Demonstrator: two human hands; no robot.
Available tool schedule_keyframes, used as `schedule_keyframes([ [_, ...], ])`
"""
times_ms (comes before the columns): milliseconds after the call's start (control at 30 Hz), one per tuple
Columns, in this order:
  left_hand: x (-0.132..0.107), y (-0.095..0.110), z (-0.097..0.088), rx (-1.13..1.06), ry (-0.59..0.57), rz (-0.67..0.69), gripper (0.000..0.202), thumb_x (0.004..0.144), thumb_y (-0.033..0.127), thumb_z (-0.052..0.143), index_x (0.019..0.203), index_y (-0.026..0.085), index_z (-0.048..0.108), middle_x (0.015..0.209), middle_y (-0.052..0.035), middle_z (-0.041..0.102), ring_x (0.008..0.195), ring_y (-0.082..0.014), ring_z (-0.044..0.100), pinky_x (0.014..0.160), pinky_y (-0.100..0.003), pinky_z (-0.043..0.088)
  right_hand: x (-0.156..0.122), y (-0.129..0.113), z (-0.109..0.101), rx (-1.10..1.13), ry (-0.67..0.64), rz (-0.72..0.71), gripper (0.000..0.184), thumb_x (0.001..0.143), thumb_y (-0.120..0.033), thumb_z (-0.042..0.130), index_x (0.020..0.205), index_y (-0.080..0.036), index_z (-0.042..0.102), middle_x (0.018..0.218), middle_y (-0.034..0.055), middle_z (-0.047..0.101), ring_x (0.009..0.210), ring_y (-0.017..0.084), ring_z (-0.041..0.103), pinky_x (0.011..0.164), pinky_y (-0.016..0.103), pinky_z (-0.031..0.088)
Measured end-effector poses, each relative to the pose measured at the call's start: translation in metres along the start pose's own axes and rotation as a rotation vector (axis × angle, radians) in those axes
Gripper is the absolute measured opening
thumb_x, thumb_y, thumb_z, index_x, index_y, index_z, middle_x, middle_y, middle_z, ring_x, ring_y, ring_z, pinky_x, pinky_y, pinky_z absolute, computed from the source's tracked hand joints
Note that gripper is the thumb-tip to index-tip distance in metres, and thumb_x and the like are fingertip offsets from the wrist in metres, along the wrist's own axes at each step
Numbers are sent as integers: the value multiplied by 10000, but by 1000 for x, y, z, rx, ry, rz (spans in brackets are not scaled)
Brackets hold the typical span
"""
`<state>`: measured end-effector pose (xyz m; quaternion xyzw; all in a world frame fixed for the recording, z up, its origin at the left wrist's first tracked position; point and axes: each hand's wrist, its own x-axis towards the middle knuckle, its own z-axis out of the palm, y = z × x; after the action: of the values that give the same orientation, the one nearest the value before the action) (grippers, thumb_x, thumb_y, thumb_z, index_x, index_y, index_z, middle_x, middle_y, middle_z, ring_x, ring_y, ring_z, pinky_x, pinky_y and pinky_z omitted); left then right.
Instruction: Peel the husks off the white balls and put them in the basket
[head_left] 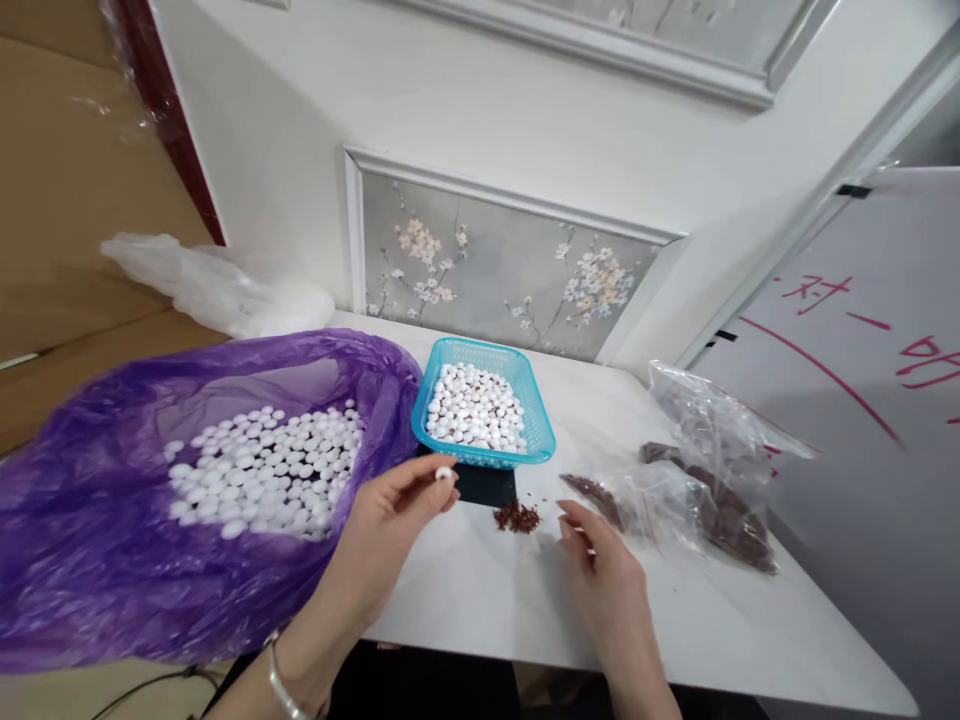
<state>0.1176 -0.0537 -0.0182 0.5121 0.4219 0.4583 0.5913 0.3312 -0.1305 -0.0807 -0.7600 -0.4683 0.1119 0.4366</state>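
Observation:
Between the thumb and fingertips of my left hand (pixel 390 525) is a small white ball (pixel 444 473), just in front of the basket. My right hand (pixel 606 570) hovers low over the table, right of a small heap of reddish-brown bits (pixel 517 517). Its fingers are curled in with the fingertips close together; what they hold, if anything, is too small to tell. A turquoise plastic basket (pixel 541 425) beyond the hands contains many white balls, some with brown showing on or between them. To the left, a purple plastic bag (pixel 97 470) lies open around more loose white balls (pixel 255 475).
A dark flat object (pixel 484 485) lies partly under the basket on the white table (pixel 480 590). Clear bags with brown contents (pixel 724 510) lie at the right, before a whiteboard (pixel 862 480) with red writing. Crumpled white plastic (pixel 225 290) and cardboard (pixel 75 190) are at the back left.

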Motion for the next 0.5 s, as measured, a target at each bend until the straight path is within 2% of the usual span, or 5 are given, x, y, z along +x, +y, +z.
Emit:
schedule_keyframes([
  [67, 18, 10, 9, 163, 33, 136, 260, 788, 354, 634, 966, 172, 688, 795, -31, 704, 730, -168, 646, 704, -277, 525, 2, -5, 4, -118, -92, -103, 339, 853, -243, 399, 1061, -191, 661, 1077, 91, 663, 937, 240, 645, 795, 350, 490],
  [167, 45, 16, 21, 427, 81, 353, 248, 813, 328, 586, 950, 144, 681, 813, -64, 710, 742, -201, 652, 715, -320, 523, 1, -16, 12, -263, -144, -125, 381, 877, -204, 345, 1130, -210, 630, 1135, 71, 643, 962, 240, 643, 786, 354, 488],
  [267, 57, 14, 26, 520, 89, 422, 375, 779, 227, 612, 1144, 143, 625, 1058, -114, 695, 896, -241, 647, 824, -367, 498, 0, -18, 18, -361, -152, -105, 366, 896, -228, 331, 1112, -236, 627, 1126, 51, 642, 946, 248, 642, 736, 354, 487],
  [367, 49, 19, 22, 589, 69, 483, 506, 777, 184, 609, 1278, 183, 536, 1288, -100, 595, 1114, -245, 570, 931, -357, 453, 0, -10, 21, -362, -159, -95, 306, 897, -287, 358, 1012, -252, 640, 1084, 35, 648, 906, 241, 645, 699, 344, 480],
  [500, 18, 42, -13, 849, 77, 570, 382, 848, 237, 537, 1226, 220, 586, 1250, -63, 631, 1123, -212, 573, 977, -329, 418, -1, -2, 22, -328, -134, -62, 224, 873, -351, 412, 936, -288, 618, 1044, 8, 643, 849, 225, 642, 647, 326, 465],
])
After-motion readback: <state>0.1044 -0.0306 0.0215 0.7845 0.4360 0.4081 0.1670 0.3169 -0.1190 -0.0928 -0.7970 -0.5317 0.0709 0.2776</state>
